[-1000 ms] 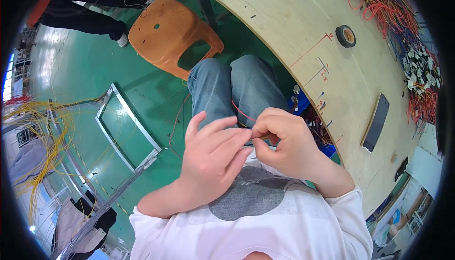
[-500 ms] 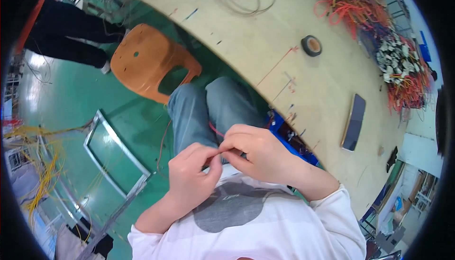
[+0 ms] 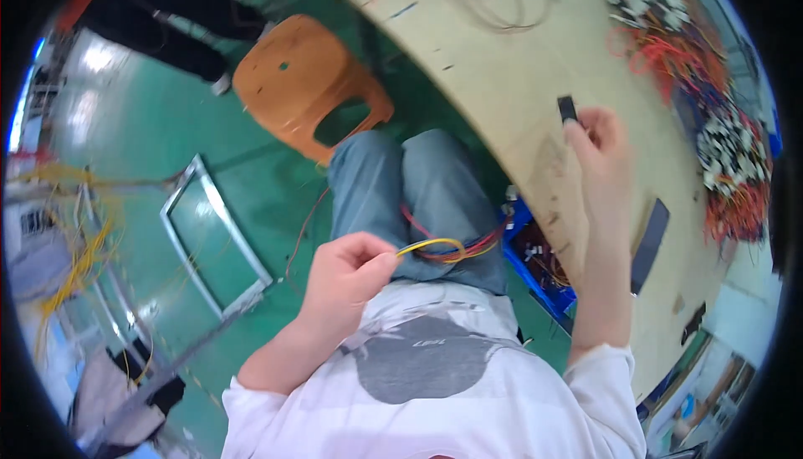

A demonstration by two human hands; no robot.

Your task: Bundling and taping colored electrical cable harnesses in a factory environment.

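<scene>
My left hand (image 3: 347, 279) is closed on a bundle of thin wires (image 3: 443, 247), yellow, blue, orange and red, that loops across my lap over my jeans. My right hand (image 3: 598, 153) is stretched out over the light wooden table (image 3: 502, 66) and its fingers pinch a roll of black tape (image 3: 568, 108) seen edge-on. The two hands are well apart.
An orange plastic stool (image 3: 305, 82) stands on the green floor in front of my knees. A blue bin of parts (image 3: 539, 254) sits under the table edge. A dark flat slab (image 3: 650, 244) and heaps of red-orange wires with white connectors (image 3: 711, 107) lie on the table. Another person's dark legs (image 3: 167, 15) stand at upper left.
My hands were together at my lap on the wires. The right hand has since left them and reached up to the table, taking the black tape roll; the left keeps the wires.
</scene>
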